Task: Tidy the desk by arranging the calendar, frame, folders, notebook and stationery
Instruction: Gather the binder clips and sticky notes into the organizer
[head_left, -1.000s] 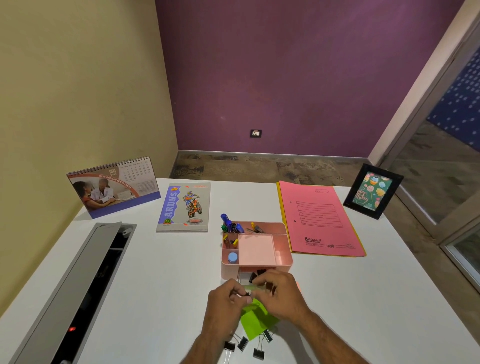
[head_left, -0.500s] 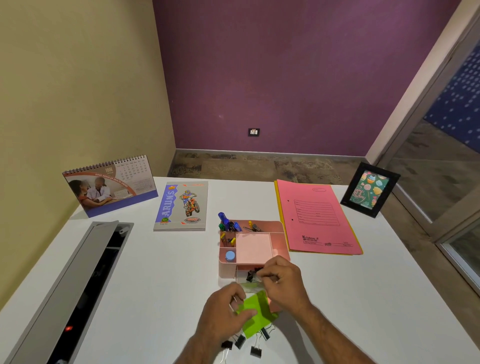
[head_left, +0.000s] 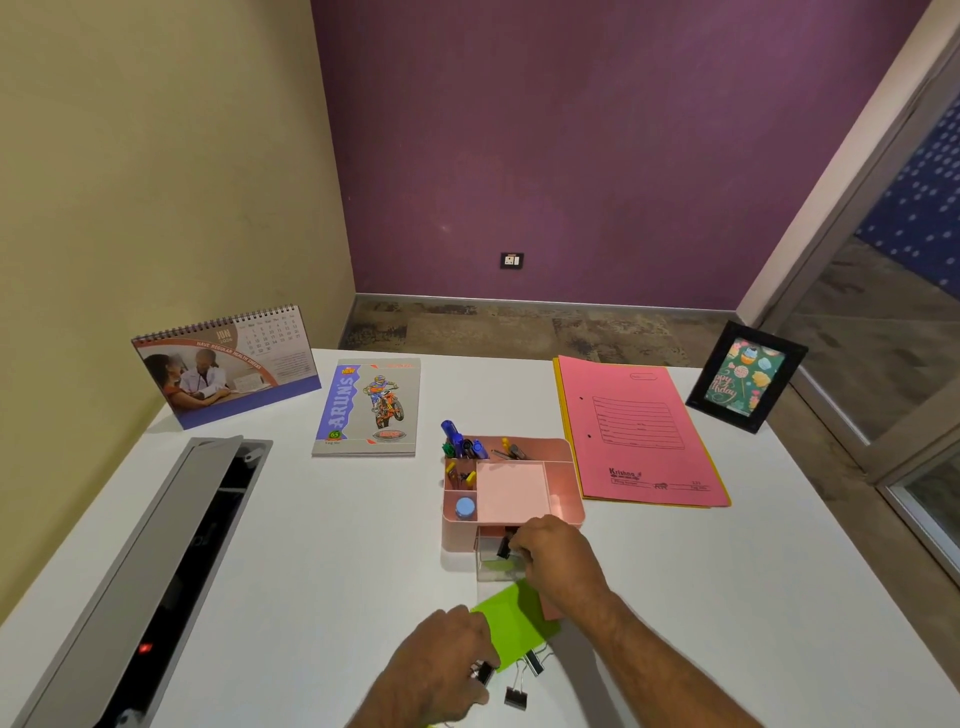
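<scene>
calendar: spiral-bound desk calendar (head_left: 228, 366), upright, far left
notebook: grey motorbike-cover notebook (head_left: 368, 408), flat
folders: pink card folder (head_left: 641, 434) over yellow
frame: black picture frame (head_left: 746, 376), standing far right

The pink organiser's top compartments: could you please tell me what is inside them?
The pink organiser holds pens, a blue round item and pink notes. The right hand covers its front drawer.

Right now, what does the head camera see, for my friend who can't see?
Two hands sort clips by a pink organizer on a white desk: right hand at its drawer, left hand on a binder clip.
</scene>
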